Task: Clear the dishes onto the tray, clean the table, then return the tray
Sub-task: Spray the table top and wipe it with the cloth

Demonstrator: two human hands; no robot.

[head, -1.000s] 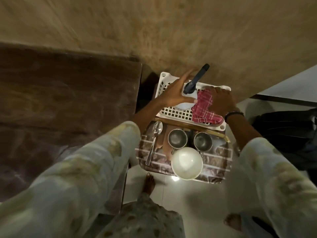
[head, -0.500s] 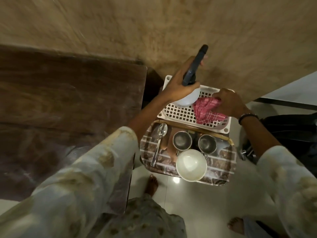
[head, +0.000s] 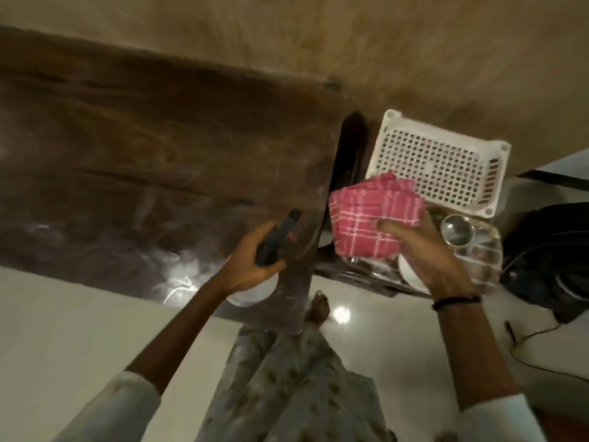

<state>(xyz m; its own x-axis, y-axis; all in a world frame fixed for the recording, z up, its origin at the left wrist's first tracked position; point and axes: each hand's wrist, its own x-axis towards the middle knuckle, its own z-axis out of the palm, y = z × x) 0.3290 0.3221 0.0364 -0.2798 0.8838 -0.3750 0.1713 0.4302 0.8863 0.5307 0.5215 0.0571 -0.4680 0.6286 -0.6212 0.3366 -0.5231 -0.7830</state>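
Note:
My left hand grips a spray bottle: its dark nozzle head points up over the dark wooden table, and its white body shows below my palm. My right hand pinches a folded red checked cloth in the air between the table's right edge and the patterned tray. The tray holds a steel cup and a white bowl, both partly hidden by my right hand.
A white perforated plastic basket stands behind the tray against the brown wall. A black bag with cables lies on the pale tiled floor at the right. My foot stands on the floor beside the table's corner.
Both hands lifted out of the white basket, the left with the spray bottle, the right with the red cloth. They swung left toward the table; the view turned left too.

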